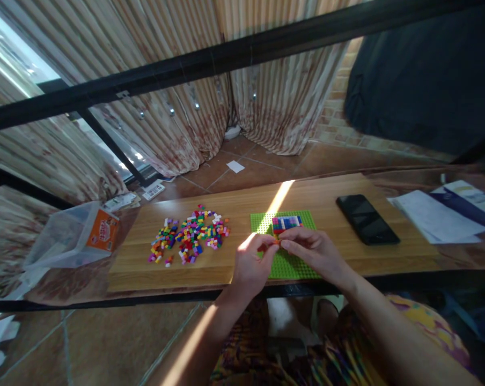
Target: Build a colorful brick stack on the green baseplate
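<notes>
My left hand and my right hand meet over a green studded baseplate. Between their pinched fingertips is a small orange toy brick, mostly covered by the fingers. Just beyond the fingertips, rows of coloured bricks in blue, white, red and purple sit on the plate's far half. To the left, a loose heap of small multicoloured bricks is spread on the wooden board.
A black phone lies right of the baseplate on the wooden board. Papers are at the far right. A clear plastic bin with an orange label stands at the left. A dark metal bar crosses beyond the table.
</notes>
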The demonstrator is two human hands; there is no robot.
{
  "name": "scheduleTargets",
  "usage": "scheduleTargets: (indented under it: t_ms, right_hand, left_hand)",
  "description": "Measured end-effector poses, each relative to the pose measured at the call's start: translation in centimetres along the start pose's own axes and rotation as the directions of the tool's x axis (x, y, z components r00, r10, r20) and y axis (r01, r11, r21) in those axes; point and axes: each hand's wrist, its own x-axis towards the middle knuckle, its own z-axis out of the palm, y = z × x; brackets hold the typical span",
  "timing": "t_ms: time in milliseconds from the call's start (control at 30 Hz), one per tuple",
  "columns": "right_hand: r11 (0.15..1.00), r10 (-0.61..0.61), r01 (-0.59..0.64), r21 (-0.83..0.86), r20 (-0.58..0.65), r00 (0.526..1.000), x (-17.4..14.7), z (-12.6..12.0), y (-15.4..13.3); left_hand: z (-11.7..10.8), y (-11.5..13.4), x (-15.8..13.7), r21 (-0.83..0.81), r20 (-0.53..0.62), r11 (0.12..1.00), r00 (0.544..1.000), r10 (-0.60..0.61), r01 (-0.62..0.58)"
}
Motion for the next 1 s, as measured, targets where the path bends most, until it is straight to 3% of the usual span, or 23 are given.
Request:
scheduleTargets:
  t_ms: [167,333,467,600,767,1000]
  right_hand:
    - [0.996,0.062,-0.061,0.064,-0.018,0.998,0.1,-0.1,0.0]
    - [0.988,0.104,-0.089,0.128,-0.114,0.988,0.3,-0.9,0.1]
    - [0.992,0.11,-0.086,0.092,-0.295,0.949,0.6,-3.3,0.5]
    - [0.991,0.076,-0.117,-0.069,-0.426,0.901,0.7,-5.7,1.7]
    - [0.962,0.04,-0.139,-0.237,-0.378,0.925,0.7,-5.7,3.6]
    - [0.904,0.054,-0.193,-0.381,-0.346,0.937,1.8,-4.9,4.3]
  left_hand:
    - [1.3,0.5,0.9,-0.033,-0.012,0.999,1.0,0.022,-0.022]
    - [1.7,0.6,1.2,-0.026,0.024,0.998,0.998,0.064,-0.063]
    - [0.4,-0.9,0.6,0.061,0.033,0.996,0.998,0.06,-0.062]
    - [-2.3,-4.4,-0.6,0.192,0.035,0.981,0.999,0.005,-0.012]
    - [-5.1,-8.1,-2.1,0.332,-0.011,0.943,0.999,0.046,-0.04]
    - [-5.1,-8.7,-2.5,0.369,0.022,0.926,0.996,0.085,-0.087]
